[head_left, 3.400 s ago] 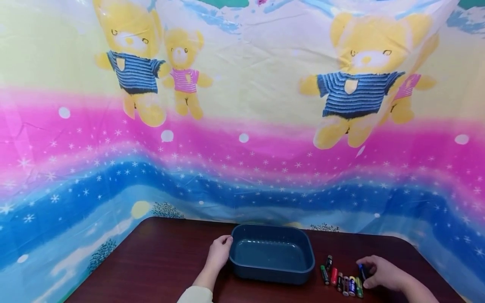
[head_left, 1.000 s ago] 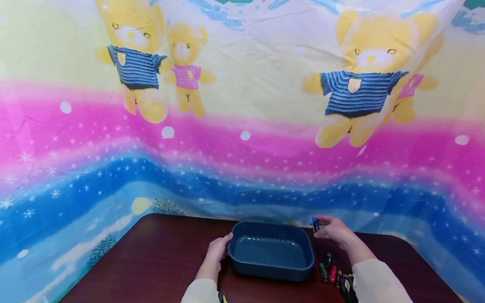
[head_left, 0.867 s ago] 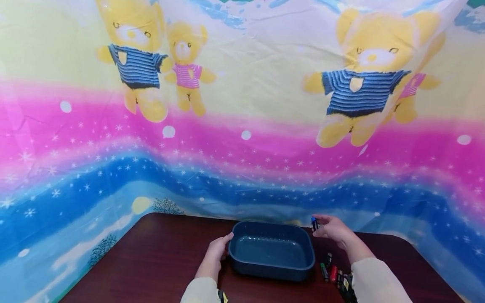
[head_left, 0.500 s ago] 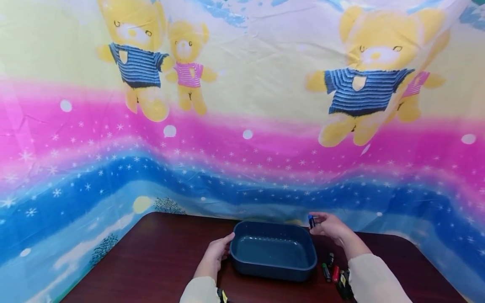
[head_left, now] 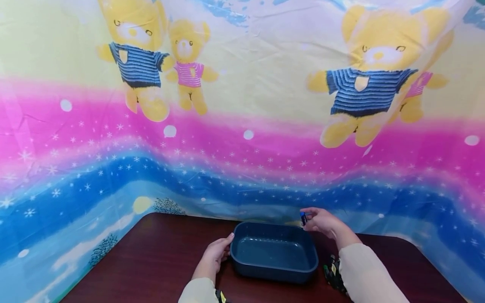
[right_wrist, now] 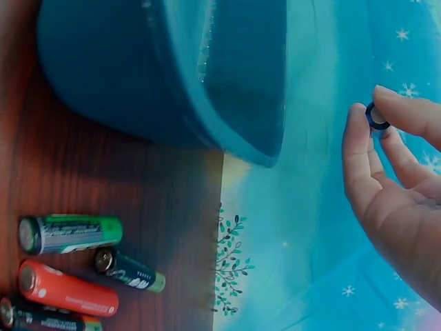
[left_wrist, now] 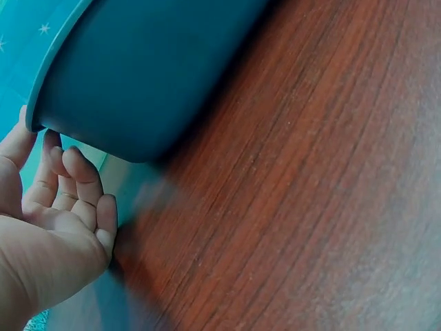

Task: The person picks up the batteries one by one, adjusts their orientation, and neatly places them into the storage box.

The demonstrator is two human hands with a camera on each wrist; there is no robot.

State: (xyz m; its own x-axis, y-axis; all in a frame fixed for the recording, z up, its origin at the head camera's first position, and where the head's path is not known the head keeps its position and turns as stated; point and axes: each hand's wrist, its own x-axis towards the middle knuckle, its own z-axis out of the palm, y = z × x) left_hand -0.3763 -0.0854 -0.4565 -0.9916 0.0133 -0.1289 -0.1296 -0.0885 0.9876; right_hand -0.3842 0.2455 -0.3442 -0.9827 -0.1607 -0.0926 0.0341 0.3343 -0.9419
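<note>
A dark blue rectangular basin (head_left: 274,271) stands on the table with nothing lying inside. At its left end my left hand (head_left: 217,252) pinches the rim, the thumb on top and a fingertip under the lip in the left wrist view. My right hand (head_left: 323,222) pinches a small battery (head_left: 303,218) with a blue end between thumb and fingertips. That hand is raised beside the basin's far right corner. From the right wrist, only the round end of the battery (right_wrist: 377,117) shows, apart from the rim.
Several batteries lie right of the basin: a green one (right_wrist: 72,233), a red one (right_wrist: 69,288) and dark ones, partly hidden by the right forearm in the head view. A bear-print curtain (head_left: 242,168) hangs behind the brown table (head_left: 159,252).
My right hand took the blue-ended battery from the group at the right, lifted it and carried it left toward the basin's far right corner. My left hand stays at the basin's rim.
</note>
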